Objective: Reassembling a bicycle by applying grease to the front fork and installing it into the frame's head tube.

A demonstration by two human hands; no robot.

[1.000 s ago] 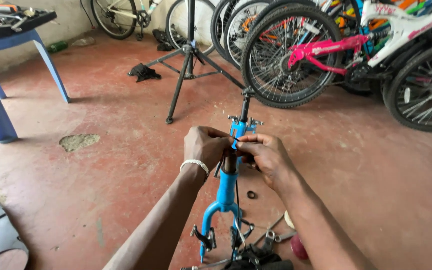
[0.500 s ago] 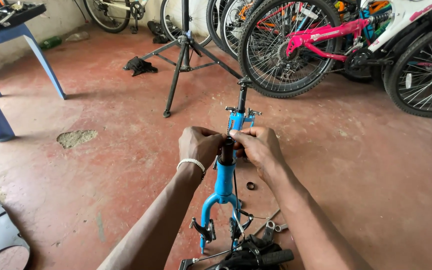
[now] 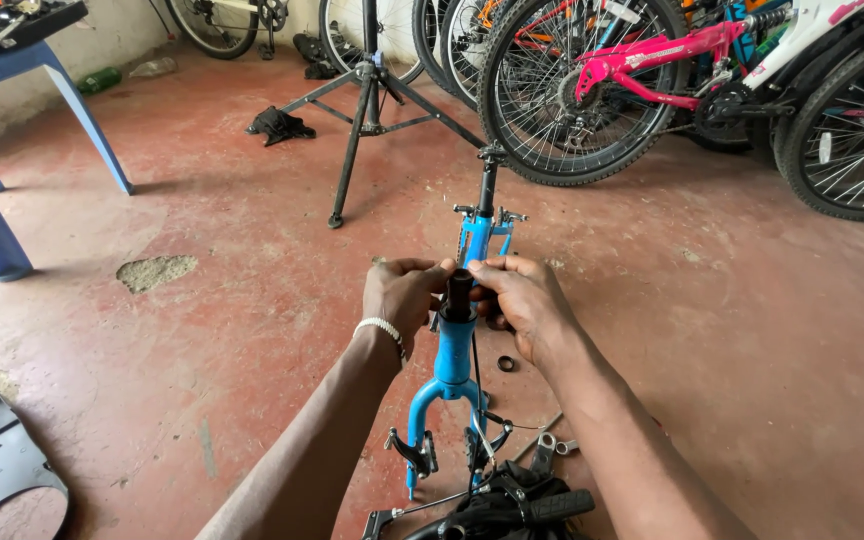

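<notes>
blue bicycle frame [image 3: 450, 365] lies on the red floor [image 3: 202, 300] in front of the person; left hand [image 3: 402, 297] and right hand [image 3: 518, 300] both pinch the black tube end [image 3: 458, 293] at its head; small black ring [image 3: 505, 363] lies beside it.

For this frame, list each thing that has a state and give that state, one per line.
Small blue bicycle frame: bare, no wheels, held between both hands.
Black steerer tube top: pinched by fingers of both hands.
Left hand: closed on the tube top.
Right hand: closed on the tube top.
Small black ring: loose on the red floor.
Black tripod repair stand: legs spread, standing.
Pink bicycle: upright, wheels fitted.
</notes>
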